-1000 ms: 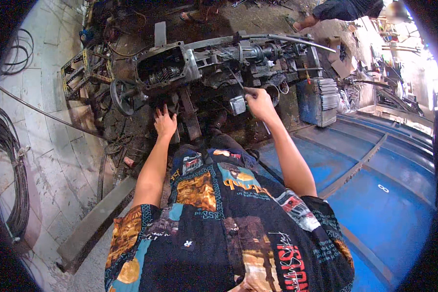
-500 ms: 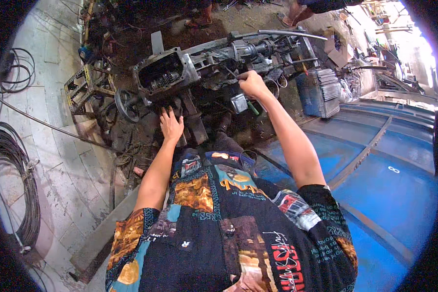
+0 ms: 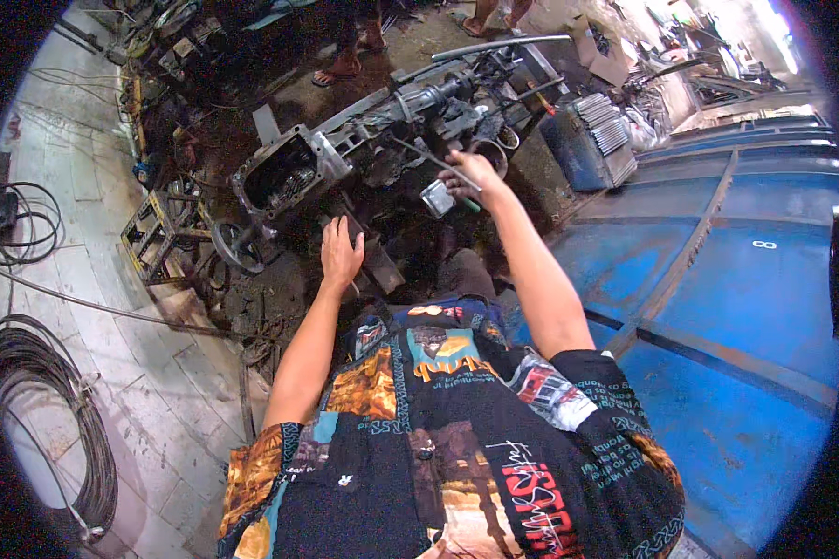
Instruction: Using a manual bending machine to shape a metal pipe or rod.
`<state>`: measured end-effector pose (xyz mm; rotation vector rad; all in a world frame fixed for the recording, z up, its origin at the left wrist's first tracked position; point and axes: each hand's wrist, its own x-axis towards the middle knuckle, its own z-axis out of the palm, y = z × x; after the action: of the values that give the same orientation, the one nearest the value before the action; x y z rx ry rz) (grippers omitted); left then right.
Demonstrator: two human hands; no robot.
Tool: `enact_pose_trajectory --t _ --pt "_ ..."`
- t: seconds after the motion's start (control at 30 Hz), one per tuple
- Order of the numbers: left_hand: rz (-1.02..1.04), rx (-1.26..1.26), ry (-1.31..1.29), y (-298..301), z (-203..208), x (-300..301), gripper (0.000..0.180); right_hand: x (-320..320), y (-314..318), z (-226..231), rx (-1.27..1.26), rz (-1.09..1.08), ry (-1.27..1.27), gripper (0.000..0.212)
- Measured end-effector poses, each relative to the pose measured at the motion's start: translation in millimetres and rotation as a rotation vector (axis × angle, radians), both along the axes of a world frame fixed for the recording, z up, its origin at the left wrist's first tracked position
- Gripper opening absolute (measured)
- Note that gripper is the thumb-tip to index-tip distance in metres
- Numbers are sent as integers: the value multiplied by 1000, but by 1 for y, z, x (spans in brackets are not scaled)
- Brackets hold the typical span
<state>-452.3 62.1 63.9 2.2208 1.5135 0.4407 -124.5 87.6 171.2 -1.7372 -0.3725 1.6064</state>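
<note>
A long, greasy gearbox-like machine (image 3: pixel 331 154) lies across the ground in front of me, its open housing (image 3: pixel 289 177) showing gears at the left end. My right hand (image 3: pixel 474 179) is closed on a thin metal rod (image 3: pixel 419 152), which slants up and left toward the machine's near side. Under that hand is a small silvery rectangular box (image 3: pixel 434 199), with a green handle (image 3: pixel 472 204) beside it. Fingers stretched out, my left hand (image 3: pixel 342 253) is at the machine's near edge, below the open housing; it holds nothing. Whether its fingertips touch the metal is unclear.
A handwheel (image 3: pixel 237 246) and an angle-iron frame (image 3: pixel 168 238) stand left of the machine. Coiled cable (image 3: pixel 51 419) lies on the pale paving. To the right are a finned blue block (image 3: pixel 592 140) and blue metal panels (image 3: pixel 690 279). Another person's feet (image 3: pixel 337 73) are beyond the machine.
My right hand has drawn back from the machine, and the rod in it now shows clearly. The whole view has turned and shifted. My left hand stays near the housing, fingers now closer together.
</note>
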Motion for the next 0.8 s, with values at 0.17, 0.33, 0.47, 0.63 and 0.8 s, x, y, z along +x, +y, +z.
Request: enact_pose_trajectory --t 0.17,0.33,0.47,0.63,0.8 --pt "5 -52 -77 -1 22 41 47 38 -19 -61 127 266 -587 40" --pt "37 -77 -24 -3 29 110 41 101 -10 -59 302 470 -655 33" --pt "31 -40 27 -9 11 168 38 172 -1 -39 356 500 -624 35" --pt "11 -110 42 -7 28 223 40 241 -4 -28 334 444 -609 36" --pt "23 -84 1 -1 42 251 42 255 7 -6 387 499 -708 35"
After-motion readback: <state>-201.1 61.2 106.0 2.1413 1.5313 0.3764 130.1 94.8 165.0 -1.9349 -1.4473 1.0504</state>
